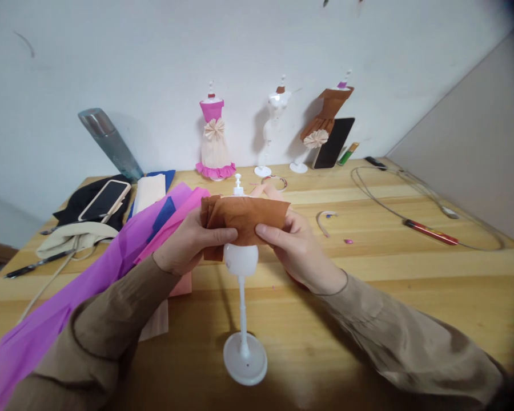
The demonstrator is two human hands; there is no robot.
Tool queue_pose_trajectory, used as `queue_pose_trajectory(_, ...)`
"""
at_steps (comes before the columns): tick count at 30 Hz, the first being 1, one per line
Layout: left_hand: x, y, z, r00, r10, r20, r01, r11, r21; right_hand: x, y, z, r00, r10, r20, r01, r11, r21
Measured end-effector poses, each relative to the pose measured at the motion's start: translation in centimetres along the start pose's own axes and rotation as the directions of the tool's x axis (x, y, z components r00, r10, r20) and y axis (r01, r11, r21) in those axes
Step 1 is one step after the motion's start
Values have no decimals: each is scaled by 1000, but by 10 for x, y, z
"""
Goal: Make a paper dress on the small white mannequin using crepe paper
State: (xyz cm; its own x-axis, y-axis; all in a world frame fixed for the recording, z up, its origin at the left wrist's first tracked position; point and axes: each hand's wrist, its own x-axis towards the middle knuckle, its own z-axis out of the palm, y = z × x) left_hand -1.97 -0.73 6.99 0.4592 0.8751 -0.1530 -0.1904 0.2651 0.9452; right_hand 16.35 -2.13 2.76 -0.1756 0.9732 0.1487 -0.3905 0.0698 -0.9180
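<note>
Brown sheet (pixel 248 212), one piece, held to a small white mannequin (pixel 241 260) by two bare hands.
Left hand (pixel 182 240): grip closed on the sheet's folded end, thumb in front, fingertips hidden behind. Right hand (pixel 302 245): grip closed on the opposite end, thumb likewise in front. Sheet lies across the mannequin's upper body, lower part uncovered; mannequin upright, round base below. Purple sheet (pixel 89 279) beside the left forearm. Rear of worktop (pixel 432 297), near the wall: pink-and-cream dressed mannequin (pixel 216 148), white mannequin (pixel 277 105), brown-dressed mannequin (pixel 334 103).
</note>
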Motion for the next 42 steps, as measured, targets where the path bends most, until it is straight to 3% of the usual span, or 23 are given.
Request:
queue_pose_trajectory(6, 0, -7, -4, 996, -86, -17, 86, 996, -1, 2, 5, -2, 1000, -1, 14, 1, 1000, 28)
queue_pose_trajectory(12, 5, -13, -6, 1000, -7, 13, 7, 1000, -18, 4, 8, -4, 1000, -18, 11, 18, 1000, 15)
queue_pose_trajectory(30, 6, -19, -9, 996, -21, 84, 26, 998, -65, 3, 2, -6, 998, 14, 58, -15, 999, 29)
queue_pose_trajectory(36, 9, -18, -8, 990, 80, 117, -71, 994, -84, 3, 0, -7, 997, -8, 79, 10, 1000, -25)
queue_pose_trajectory(42, 10, -22, -7, 991, 66, 114, -56, 995, -87, 4, 2, -5, 999, -16, 41, 19, 997, -77)
